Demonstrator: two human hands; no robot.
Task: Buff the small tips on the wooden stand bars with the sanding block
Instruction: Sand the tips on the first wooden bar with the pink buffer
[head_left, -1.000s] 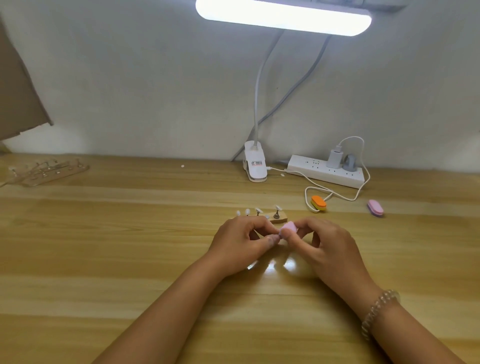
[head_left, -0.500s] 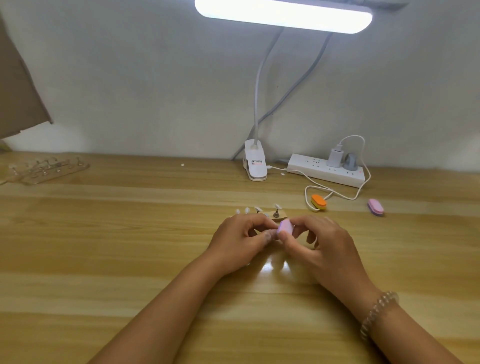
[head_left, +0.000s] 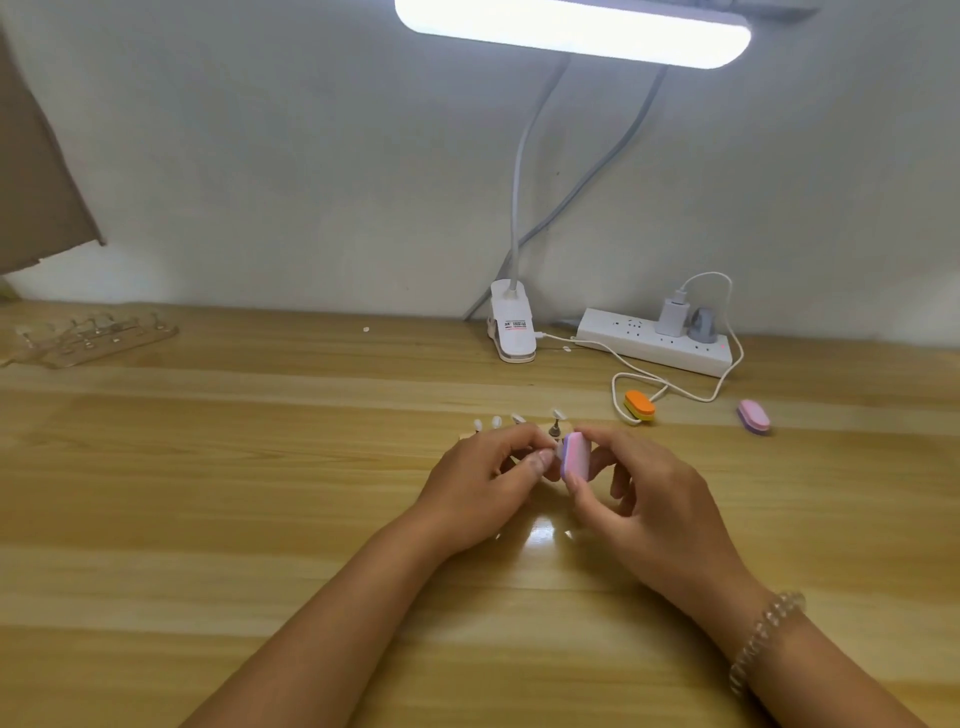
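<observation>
Two bare hands meet at the middle of a wooden tabletop (head_left: 260, 493). The right hand (head_left: 644, 493) pinches a small pink-and-purple sanding block (head_left: 574, 458) between thumb and fingertips, standing it on edge. The left hand (head_left: 483, 478), fingers curled, pinches what looks like one small tip (head_left: 557, 450) against the block's left face; the fingers hide most of it.

The wooden stand (head_left: 545, 430) lies just beyond the left hand, at its 12 o'clock, largely hidden, with pale tips standing up along it.

The block looks light and slightly spongy, best held by its narrow edges so the abrasive faces stay free. The tips look thin and brittle, likely to snap or flick away under hard pressure. The stand looks light enough to slide unless steadied.

A spare orange block (head_left: 640, 405) rests at 2 o'clock.
</observation>
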